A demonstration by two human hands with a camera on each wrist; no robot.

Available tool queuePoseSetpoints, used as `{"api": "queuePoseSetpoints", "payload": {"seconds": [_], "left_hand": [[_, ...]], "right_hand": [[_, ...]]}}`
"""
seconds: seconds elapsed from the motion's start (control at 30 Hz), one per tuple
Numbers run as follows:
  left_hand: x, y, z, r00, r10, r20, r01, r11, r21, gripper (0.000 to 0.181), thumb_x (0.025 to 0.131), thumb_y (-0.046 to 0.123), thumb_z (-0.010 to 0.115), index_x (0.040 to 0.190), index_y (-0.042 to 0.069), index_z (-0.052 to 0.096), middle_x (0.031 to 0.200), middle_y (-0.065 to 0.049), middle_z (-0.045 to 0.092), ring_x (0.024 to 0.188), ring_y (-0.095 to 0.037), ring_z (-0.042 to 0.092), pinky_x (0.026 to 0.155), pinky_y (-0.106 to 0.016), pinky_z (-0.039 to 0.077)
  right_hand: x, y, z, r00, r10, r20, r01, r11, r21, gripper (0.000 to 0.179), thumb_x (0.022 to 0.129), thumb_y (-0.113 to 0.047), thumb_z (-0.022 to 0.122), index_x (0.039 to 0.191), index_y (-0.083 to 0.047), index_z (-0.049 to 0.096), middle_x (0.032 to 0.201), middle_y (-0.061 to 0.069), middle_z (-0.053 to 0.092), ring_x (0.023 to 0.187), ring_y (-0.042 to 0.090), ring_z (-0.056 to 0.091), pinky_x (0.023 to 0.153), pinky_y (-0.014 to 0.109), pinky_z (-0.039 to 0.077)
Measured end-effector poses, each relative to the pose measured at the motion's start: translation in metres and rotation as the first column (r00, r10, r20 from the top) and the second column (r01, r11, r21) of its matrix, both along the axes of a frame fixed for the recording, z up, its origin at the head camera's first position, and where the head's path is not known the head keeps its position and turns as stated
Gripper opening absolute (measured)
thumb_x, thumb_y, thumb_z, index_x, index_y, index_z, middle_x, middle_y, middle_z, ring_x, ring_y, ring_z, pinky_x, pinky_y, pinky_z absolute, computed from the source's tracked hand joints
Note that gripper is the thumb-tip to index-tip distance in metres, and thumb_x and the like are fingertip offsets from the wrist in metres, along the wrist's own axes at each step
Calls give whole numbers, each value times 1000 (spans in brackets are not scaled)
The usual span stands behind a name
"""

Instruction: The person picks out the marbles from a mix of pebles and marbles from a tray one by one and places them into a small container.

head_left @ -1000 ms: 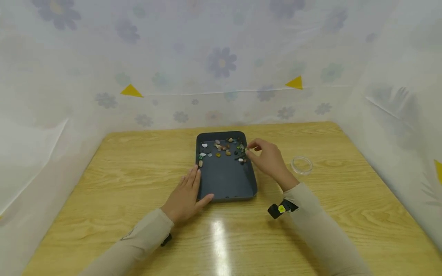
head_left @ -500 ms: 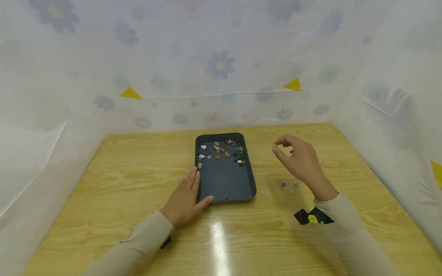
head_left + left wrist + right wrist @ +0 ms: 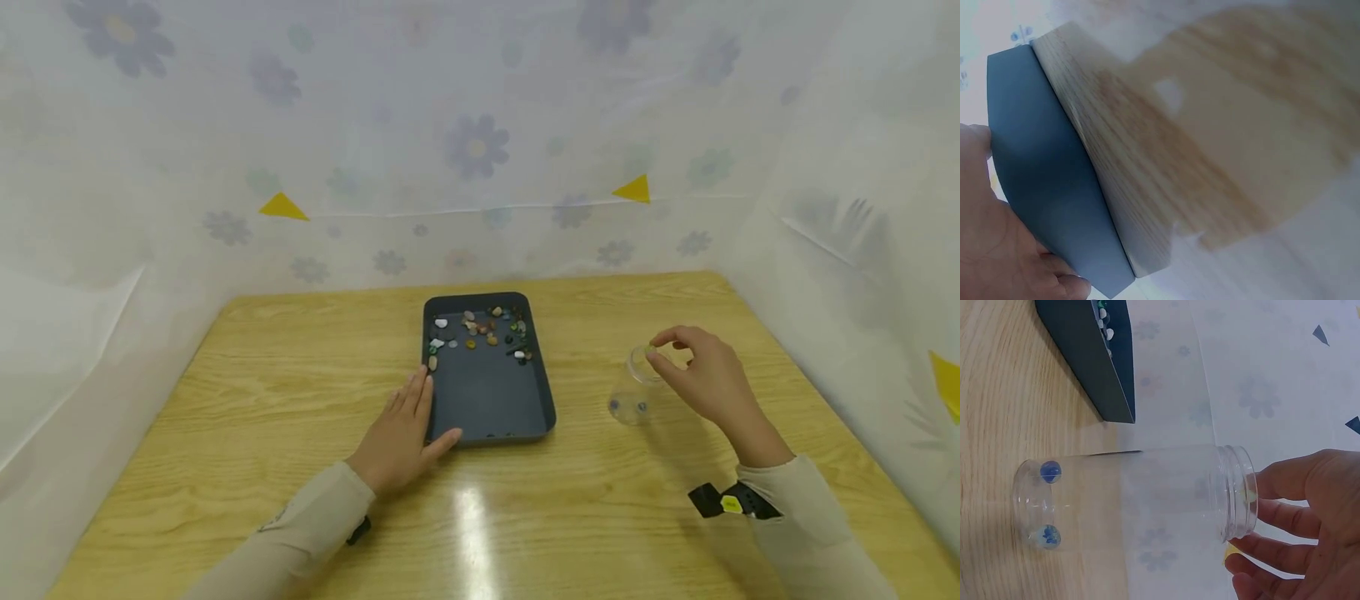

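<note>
A dark rectangular tray (image 3: 491, 400) stands on the table with several small pebbles (image 3: 480, 327) toward its far half. My left hand (image 3: 397, 433) rests with straight fingers along its left side, thumb at the near rim. To the right, a clear jar (image 3: 1166, 500) stands upright with its mouth uncovered. Two blue-patterned marbles (image 3: 1050, 472) lie at its bottom. At the jar's mouth, my right hand (image 3: 701, 375) pinches a small yellow-green marble (image 3: 1249, 495) between thumb and forefinger, seen blurred through the clear rim.
The wooden table (image 3: 300, 358) is enclosed by white flowered sheets (image 3: 480, 167) at the back and both sides. Yellow triangles (image 3: 633, 189) mark the back sheet.
My right hand has lifted the yellow-green marble away from the tray's right side and carried it rightward to the jar's mouth. The left hand stays on the tray.
</note>
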State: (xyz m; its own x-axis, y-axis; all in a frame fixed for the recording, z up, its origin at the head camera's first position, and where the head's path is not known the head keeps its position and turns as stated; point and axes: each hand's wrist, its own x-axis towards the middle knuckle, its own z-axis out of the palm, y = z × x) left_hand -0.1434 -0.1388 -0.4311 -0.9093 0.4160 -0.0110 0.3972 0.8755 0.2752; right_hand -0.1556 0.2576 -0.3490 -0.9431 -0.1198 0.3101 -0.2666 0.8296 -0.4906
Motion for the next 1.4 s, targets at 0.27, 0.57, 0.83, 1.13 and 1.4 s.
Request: {"api": "queuePoseSetpoints", "payload": {"seconds": [0.27,0.57,0.83,1.13,1.4], "left_hand": [[-2,-2,-2,1000,-2,4,2,1000,-3,94,94,68,32,152,-2,10,160,-17,-1,147,-32,6,117,-49,14],[-3,-1,0,1000,-11,11,11,1000,-1,93,94,68,31,152,-1,10,160,-16,-1,147,-32,6,118,-47,13],[-3,0,2,1000,-21,-10,21,1000,4,92,95,67,32,151,-3,12,159,-17,0,147,-33,9,117,-48,14],[-4,1,2,1000,-22,-11,22,1000,6,92,95,66,33,151,-3,11,160,-18,1,147,-33,8,117,-48,15],[-2,-1,1,1000,-19,-14,18,1000,-15,93,94,66,34,151,-5,14,159,-20,2,146,-34,10,117,-49,16]], "right_hand": [[2,6,-2,998,17,61,-19,1000,24,27,96,-25,59,109,-1,65,118,28,58,97,45,57,77,58,48],[0,5,4,990,21,140,-25,999,31,30,97,-27,58,112,-2,63,124,28,55,103,47,55,80,59,46],[-2,6,7,990,24,136,-32,998,51,31,97,-28,58,112,-2,64,123,29,57,99,48,57,77,59,47],[-3,7,9,990,35,133,-42,998,51,31,98,-27,57,113,-2,64,120,27,58,106,46,54,80,59,46],[-2,5,3,988,42,147,-46,999,23,32,98,-29,57,115,-3,63,121,25,58,106,46,54,83,59,45]]}}
